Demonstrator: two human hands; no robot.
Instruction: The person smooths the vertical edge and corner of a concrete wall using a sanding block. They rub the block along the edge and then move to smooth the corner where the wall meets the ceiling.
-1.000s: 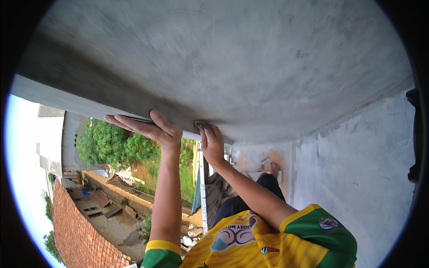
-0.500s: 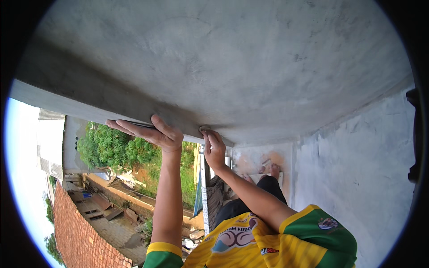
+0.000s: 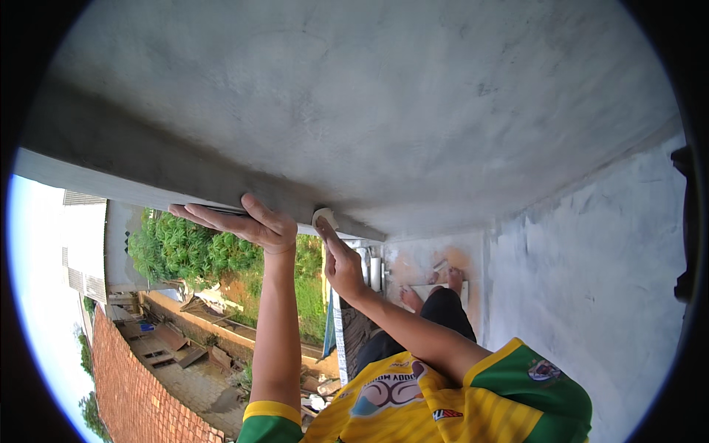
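Note:
A grey plastered ledge [image 3: 170, 159] runs along the edge of the large smooth cement surface [image 3: 354, 103]. My left hand [image 3: 255, 227] lies along its outer edge, fingers stretched and thumb up on the inner side. Between those fingers and the ledge shows the thin dark rim of a flat piece [image 3: 225, 210], mostly hidden. To the right, my right hand [image 3: 342, 267] pinches a small pale, curved pad [image 3: 323, 217] against the ledge near its far end. Whether the pad is folded sandpaper or sponge, I cannot tell.
A grey wall [image 3: 583, 295] rises on the right. My bare feet [image 3: 455, 280] stand below on a dusty floor beside pale pipes [image 3: 376, 273]. Beyond the ledge, far down, are green plants [image 3: 196, 247], a tiled roof [image 3: 140, 376] and a yard with scattered boards [image 3: 170, 336].
My right hand has slid a little left along the ledge, and more of the pale pad shows. My left hand has shifted slightly left, still on the ledge.

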